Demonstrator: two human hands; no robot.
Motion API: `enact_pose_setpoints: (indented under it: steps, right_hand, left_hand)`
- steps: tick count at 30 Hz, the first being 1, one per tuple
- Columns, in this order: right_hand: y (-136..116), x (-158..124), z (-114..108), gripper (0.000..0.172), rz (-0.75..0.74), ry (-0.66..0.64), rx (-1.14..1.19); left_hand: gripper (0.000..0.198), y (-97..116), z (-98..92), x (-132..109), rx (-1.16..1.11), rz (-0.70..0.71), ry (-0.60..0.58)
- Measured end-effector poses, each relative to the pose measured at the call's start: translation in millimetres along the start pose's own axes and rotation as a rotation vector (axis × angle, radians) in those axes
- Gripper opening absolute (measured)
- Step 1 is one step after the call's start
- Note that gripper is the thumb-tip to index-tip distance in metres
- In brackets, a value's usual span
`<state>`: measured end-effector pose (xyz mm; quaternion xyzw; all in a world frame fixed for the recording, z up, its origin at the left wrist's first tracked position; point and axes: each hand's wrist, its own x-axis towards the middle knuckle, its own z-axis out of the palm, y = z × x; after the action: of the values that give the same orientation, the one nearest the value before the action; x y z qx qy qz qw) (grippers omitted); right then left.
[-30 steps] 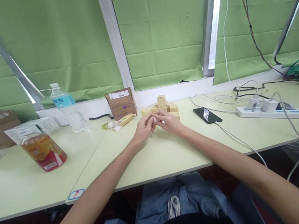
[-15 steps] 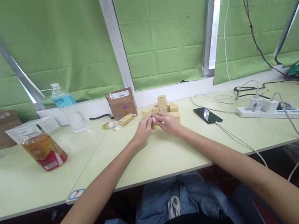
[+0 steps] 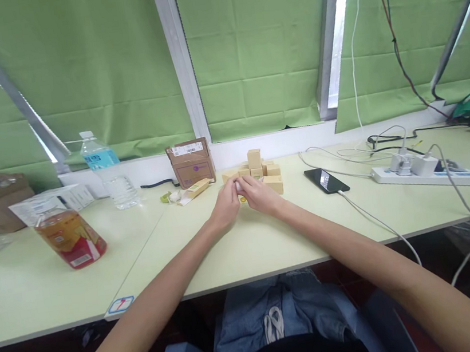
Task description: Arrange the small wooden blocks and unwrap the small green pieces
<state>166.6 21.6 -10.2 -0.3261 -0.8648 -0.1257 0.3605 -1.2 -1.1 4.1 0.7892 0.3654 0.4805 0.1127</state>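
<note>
My left hand [image 3: 226,203] and my right hand [image 3: 257,193] meet over the table, fingers closed together on a small white object [image 3: 239,186]. Most of it is hidden by the fingers, so its kind cannot be made out. Just below the fingertips shows a small yellow round thing [image 3: 243,200]; whether it touches the hands I cannot tell. Directly behind the hands stand several small tan cardboard boxes, one box [image 3: 254,158] stacked on top of others. A larger tan box [image 3: 273,184] sits right beside my right hand.
Left of the hands are a brown carton [image 3: 193,167], a flat yellow box [image 3: 198,188], a water bottle [image 3: 108,172] and a bottle of reddish drink [image 3: 71,238]. To the right lie a phone [image 3: 326,180] on a cable and a white power strip [image 3: 428,177] with plugs.
Both hands have shifted slightly left, and my right hand has drawn back a little from the boxes, uncovering more of the larger tan one. The fingers stay closed on the white object.
</note>
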Motion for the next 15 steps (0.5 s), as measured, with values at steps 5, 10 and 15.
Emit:
enact_pose_setpoints:
  steps: [5, 10, 15]
  right_hand:
    - [3.7, -5.1, -6.1, 0.022, 0.011, 0.068, 0.166]
    - [3.7, -5.1, -9.0, 0.025, 0.022, 0.206, 0.342]
    - [-0.5, -2.9, -13.7, 0.03, -0.012, 0.163, 0.412]
  left_hand:
    - [0.029, -8.5, 1.4, 2.9, -0.288, -0.133, -0.001]
    - [0.023, -6.4, -2.3, 6.3, -0.539, -0.278, 0.058]
    - [0.047, 0.2, -6.7, 5.3, -0.686, -0.355, 0.01]
